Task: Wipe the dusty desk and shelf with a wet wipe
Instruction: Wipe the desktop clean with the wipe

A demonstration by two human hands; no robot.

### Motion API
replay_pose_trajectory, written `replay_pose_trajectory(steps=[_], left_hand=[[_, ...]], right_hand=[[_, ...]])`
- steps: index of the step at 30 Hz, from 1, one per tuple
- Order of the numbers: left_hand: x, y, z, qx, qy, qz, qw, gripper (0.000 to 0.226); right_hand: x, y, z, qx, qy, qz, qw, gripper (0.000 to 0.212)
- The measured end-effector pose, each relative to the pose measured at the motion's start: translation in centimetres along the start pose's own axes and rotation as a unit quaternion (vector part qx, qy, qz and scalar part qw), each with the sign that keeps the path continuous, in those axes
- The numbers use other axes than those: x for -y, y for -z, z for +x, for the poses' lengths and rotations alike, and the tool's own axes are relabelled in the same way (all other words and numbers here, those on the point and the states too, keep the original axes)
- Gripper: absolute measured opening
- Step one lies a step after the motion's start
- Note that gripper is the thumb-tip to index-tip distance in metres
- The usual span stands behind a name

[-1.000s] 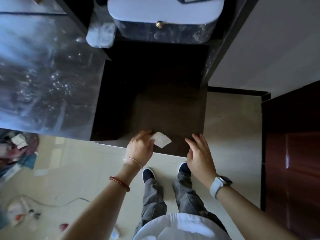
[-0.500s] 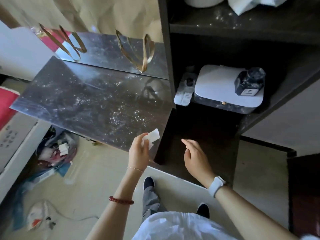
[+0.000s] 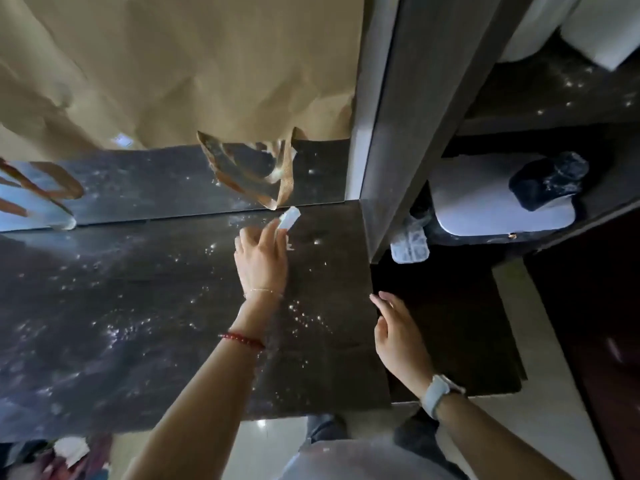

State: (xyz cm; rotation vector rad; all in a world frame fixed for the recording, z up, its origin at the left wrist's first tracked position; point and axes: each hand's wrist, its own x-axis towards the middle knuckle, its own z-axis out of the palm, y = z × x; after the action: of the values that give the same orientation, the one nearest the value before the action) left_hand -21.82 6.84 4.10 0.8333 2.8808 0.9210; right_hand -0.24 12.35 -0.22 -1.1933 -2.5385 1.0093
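The dark, glossy desk [image 3: 138, 306] fills the left and centre and carries pale specks of dust. My left hand [image 3: 261, 259] reaches over its far right part and pinches a small white wet wipe [image 3: 289, 218] at the fingertips, close to the desk's back edge. My right hand [image 3: 398, 334] hovers with fingers apart by the desk's right edge, holding nothing. The dark shelf unit [image 3: 540, 105] stands to the right, its boards also dusted.
A brown paper bag [image 3: 194, 71] with ribbon handles leans at the back of the desk. On a shelf board sit a white box [image 3: 485, 209] with a dark ink bottle [image 3: 550, 180] on it, and a clear plastic packet [image 3: 408, 245].
The view rose from the floor and low shelf to the desk. My left hand carried the wipe forward over the desk toward its back edge. My right hand stayed open near the desk's right edge.
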Motion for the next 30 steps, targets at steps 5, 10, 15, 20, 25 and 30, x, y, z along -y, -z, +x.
replay_pose_trajectory(steps=[5, 10, 15, 20, 25, 30], left_hand=[[0.4, -3.5, 1.5, 0.135, -0.065, -0.010, 0.989, 0.038], [2.2, -4.8, -0.7, 0.177, -0.212, 0.147, 0.950, 0.041], [2.3, -4.6, 3.1, 0.162, -0.059, 0.175, 0.969, 0.055], [0.5, -6.1, 4.4, 0.157, -0.063, 0.075, 0.983, 0.048], [-3.5, -8.7, 3.8, 0.219, -0.206, -0.020, 0.953, 0.046], [-5.5, -10.1, 4.3, 0.240, -0.262, -0.043, 0.934, 0.048]], right_hand=[[0.7, -1.8, -0.3, -0.040, 0.014, -0.039, 0.998, 0.039], [0.3, -2.1, -0.4, -0.010, 0.044, -0.119, 0.992, 0.049], [0.2, -1.2, 0.1, 0.011, 0.072, -0.160, 0.984, 0.048], [-0.4, -0.8, 0.1, 0.022, 0.078, -0.165, 0.983, 0.048], [-0.7, -0.8, -0.1, 0.031, 0.070, -0.149, 0.986, 0.051], [-0.6, -0.7, -0.2, 0.024, 0.071, -0.126, 0.989, 0.052]])
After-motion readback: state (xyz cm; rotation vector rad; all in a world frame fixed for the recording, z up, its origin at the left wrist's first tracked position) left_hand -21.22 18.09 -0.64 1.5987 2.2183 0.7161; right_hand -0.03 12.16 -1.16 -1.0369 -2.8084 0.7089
